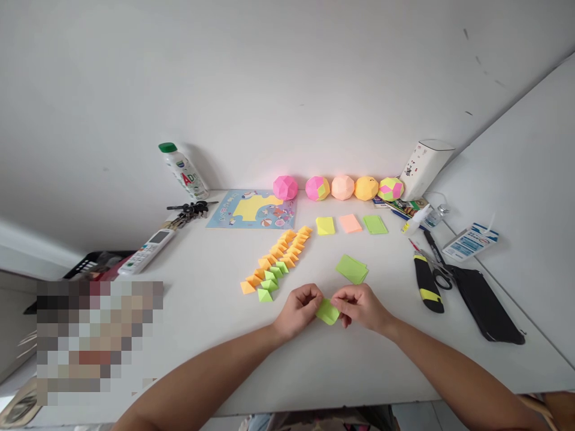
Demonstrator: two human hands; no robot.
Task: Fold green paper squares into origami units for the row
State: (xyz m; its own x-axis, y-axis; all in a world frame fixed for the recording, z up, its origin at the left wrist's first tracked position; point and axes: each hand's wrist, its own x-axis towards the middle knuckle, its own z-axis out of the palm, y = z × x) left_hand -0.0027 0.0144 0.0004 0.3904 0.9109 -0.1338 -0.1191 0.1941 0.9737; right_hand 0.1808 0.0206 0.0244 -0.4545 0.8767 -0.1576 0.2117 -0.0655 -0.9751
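Between my hands is a small green paper square [328, 313], held just above the white table near its front. My left hand [299, 310] pinches its left edge between thumb and fingers. On the opposite edge, my right hand [359, 305] grips it the same way. Just beyond my right hand lie a few loose green paper sheets [351, 269], overlapping. To the left of my hands, folded orange paper pieces [283, 244] stand in slanting rows, with several folded green pieces [270, 281] at the near end.
Paper balls [342, 187] line the wall behind yellow [326, 225], peach [350, 223] and green [375, 224] paper stacks. At right are a yellow-black cutter [428, 282], scissors [442, 278], a black pouch [487, 302] and a glue bottle [415, 219]. A remote [147, 251] and white bottle [184, 172] stand left.
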